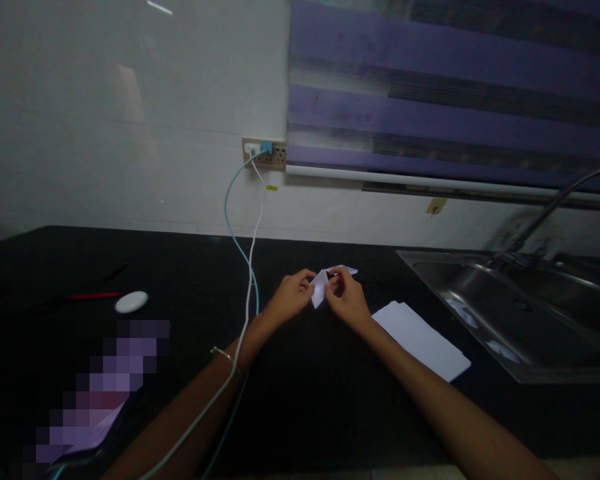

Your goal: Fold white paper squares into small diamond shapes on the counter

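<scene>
1. The worktop (305, 407) is surfaced in a dark, near-black material; behind it rises a glossy pale wall (80, 173), by which light is reflected.
2. A roller blind (455, 47) is banded in purple and grey, its lower edge finished with a white bar.
3. The sink (555, 337) is formed of brushed-looking metal and set into the worktop at the right; a curved metal tap (555, 200) is fitted at its far side. Two pale patches are seen along its near side; whether these are reflections or objects cannot be told.
4. In the socket strip (279, 160), a white plug and a blue-green plug are seated. A white cable (251, 267) and a blue-green cable (229, 210) are run down from it, the white one being draped over the left forearm.
5. A smooth white oval object (131, 302) is noted at the left, just beside a slim red item (95, 295).
6. White sheets (425, 343) are laid flat beside the right forearm, edges slightly uneven.
7. The folded paper (319, 289) is white, small and pointed, and is held above the middle of the worktop, between both hands.
8. Its left edge is pinched by the left hand (297, 292), its right edge by the right hand (347, 298), fingers curled.
9. A white flap (350, 270) is visible behind the right hand; whether it is joined cannot be told.
</scene>
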Available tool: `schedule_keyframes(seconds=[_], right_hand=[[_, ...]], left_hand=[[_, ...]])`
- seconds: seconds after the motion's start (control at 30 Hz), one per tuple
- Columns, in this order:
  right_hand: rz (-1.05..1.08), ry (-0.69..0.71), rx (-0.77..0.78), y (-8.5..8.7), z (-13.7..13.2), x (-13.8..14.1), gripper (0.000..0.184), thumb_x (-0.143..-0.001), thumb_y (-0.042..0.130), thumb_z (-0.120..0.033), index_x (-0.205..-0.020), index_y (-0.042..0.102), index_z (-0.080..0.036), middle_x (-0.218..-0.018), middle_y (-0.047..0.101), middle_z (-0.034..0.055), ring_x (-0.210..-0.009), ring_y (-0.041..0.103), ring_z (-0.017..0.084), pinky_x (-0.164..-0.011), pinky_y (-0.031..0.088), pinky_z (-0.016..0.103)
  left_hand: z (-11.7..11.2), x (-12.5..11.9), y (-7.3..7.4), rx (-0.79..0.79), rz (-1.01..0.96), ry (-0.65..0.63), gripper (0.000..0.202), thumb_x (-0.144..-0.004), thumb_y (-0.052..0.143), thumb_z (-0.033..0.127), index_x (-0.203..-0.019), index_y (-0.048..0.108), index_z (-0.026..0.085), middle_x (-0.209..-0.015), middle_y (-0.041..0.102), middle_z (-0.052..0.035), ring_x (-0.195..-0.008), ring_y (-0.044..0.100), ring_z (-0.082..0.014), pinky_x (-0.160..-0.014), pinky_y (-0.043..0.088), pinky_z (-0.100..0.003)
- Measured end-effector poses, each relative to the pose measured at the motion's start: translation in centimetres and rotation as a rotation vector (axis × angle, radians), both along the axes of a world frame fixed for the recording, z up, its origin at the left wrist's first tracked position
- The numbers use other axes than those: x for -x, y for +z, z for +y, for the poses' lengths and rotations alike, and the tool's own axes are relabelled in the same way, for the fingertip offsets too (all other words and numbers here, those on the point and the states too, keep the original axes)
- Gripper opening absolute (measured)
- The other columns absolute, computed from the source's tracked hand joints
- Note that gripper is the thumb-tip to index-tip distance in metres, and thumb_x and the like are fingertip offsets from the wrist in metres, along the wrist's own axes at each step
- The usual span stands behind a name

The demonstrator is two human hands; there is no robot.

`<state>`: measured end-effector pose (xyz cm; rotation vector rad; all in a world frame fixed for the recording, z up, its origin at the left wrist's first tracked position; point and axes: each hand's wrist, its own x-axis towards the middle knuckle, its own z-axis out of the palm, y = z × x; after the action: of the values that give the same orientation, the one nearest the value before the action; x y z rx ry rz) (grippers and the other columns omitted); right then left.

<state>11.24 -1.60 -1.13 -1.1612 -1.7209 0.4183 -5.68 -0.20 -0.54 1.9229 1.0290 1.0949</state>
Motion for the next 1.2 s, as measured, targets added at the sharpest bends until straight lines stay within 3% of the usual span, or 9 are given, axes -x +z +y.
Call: schedule_keyframes(seconds=[0.1,0.23,0.33,0.43,0.57,0.67,0.87,1.03,1.2], right_hand=[[-0.007,-0.036,-0.032,0.0,0.1,-0.1,0.023,-0.078,0.055,-0.02,-0.101,0.056,-0.018,-0.083,0.063,0.0039,-0.063,0.058,0.014,-0.059,0.046,0.026],[-0.054,-0.017,-0.13,0.4,-0.1,-0.2,0.017,-0.081,0.051,-0.018,-0.094,0.063,-0.018,-0.09,0.065,0.007,-0.076,0.06,0.018,-0.069,0.048,0.029],[-0.037,-0.04,-0.217,0.8,-0.3,-0.3,0.017,-0.082,0.051,-0.017,-0.092,0.066,-0.018,-0.092,0.066,0.0076,-0.084,0.061,0.02,-0.077,0.048,0.033],[0.003,-0.051,-0.259,1.0,-0.5,-0.3,0.017,-0.082,0.052,-0.015,-0.089,0.067,-0.02,-0.092,0.067,0.0074,-0.086,0.062,0.02,-0.079,0.049,0.034],[0.044,-0.002,-0.271,1.1,-0.8,-0.2,0.017,-0.081,0.054,-0.015,-0.086,0.069,-0.022,-0.093,0.067,0.0066,-0.089,0.063,0.021,-0.082,0.05,0.037],[0.072,0.042,-0.283,1.1,-0.9,-0.2,0.019,-0.079,0.056,-0.015,-0.086,0.071,-0.022,-0.094,0.068,0.0066,-0.09,0.063,0.021,-0.082,0.051,0.037],[0.118,0.123,-0.215,1.6,-1.0,-0.3,0.021,-0.08,0.054,-0.015,-0.089,0.072,-0.023,-0.1,0.068,0.0063,-0.099,0.061,0.022,-0.092,0.047,0.043],[0.317,0.148,0.055,1.0,0.2,-0.5,0.023,-0.082,0.06,-0.032,-0.099,0.068,-0.02,-0.098,0.068,0.0079,-0.091,0.064,0.021,-0.081,0.052,0.037],[0.271,0.257,0.35,-0.3,1.3,-1.0,0.028,-0.069,0.074,-0.039,-0.085,0.07,-0.016,-0.076,0.07,0.0056,-0.067,0.065,0.018,-0.063,0.052,0.031]], left_hand=[[0.5,0.0,-0.5,0.03,-0.027,0.052,0.023,-0.083,0.056,0.027,-0.102,0.061,0.017,-0.072,0.064,-0.0014,-0.058,0.059,-0.0121,-0.05,0.042,-0.02],[1.1,0.2,-1.0,0.188,-0.161,0.007,0.035,-0.08,0.061,0.03,-0.112,0.054,0.017,-0.076,0.062,-0.001,-0.051,0.053,-0.0095,-0.042,0.04,-0.018],[1.1,0.4,-0.7,0.387,-0.373,-0.112,0.05,-0.074,0.068,0.029,-0.118,0.048,0.017,-0.089,0.062,-0.0048,-0.068,0.06,-0.0147,-0.046,0.047,-0.021],[0.6,0.5,-0.2,0.589,-0.58,-0.266,0.048,-0.079,0.063,0.04,-0.119,0.048,0.02,-0.106,0.059,-0.0095,-0.09,0.061,-0.021,-0.057,0.054,-0.028],[-0.3,0.4,0.4,0.751,-0.585,-0.425,0.05,-0.085,0.053,0.054,-0.114,0.055,0.013,-0.108,0.06,-0.0153,-0.091,0.062,-0.0229,-0.066,0.056,-0.035],[-0.6,0.4,0.6,0.75,-0.53,-0.484,0.044,-0.085,0.059,0.046,-0.11,0.059,0.009,-0.102,0.064,-0.0159,-0.087,0.065,-0.0219,-0.073,0.055,-0.036],[-0.5,1.0,0.9,0.656,-0.508,-0.479,0.034,-0.079,0.069,0.029,-0.103,0.065,0.005,-0.098,0.069,-0.0165,-0.086,0.068,-0.02,-0.085,0.051,-0.034],[0.3,1.3,0.5,0.574,-0.385,-0.418,0.035,-0.075,0.071,0.029,-0.1,0.067,0.004,-0.092,0.07,-0.0163,-0.08,0.068,-0.018,-0.072,0.051,-0.026],[0.9,1.4,0.2,0.504,-0.197,-0.409,0.026,-0.072,0.072,0.028,-0.088,0.071,0.008,-0.081,0.072,-0.0114,-0.072,0.068,-0.0171,-0.061,0.051,-0.023]])
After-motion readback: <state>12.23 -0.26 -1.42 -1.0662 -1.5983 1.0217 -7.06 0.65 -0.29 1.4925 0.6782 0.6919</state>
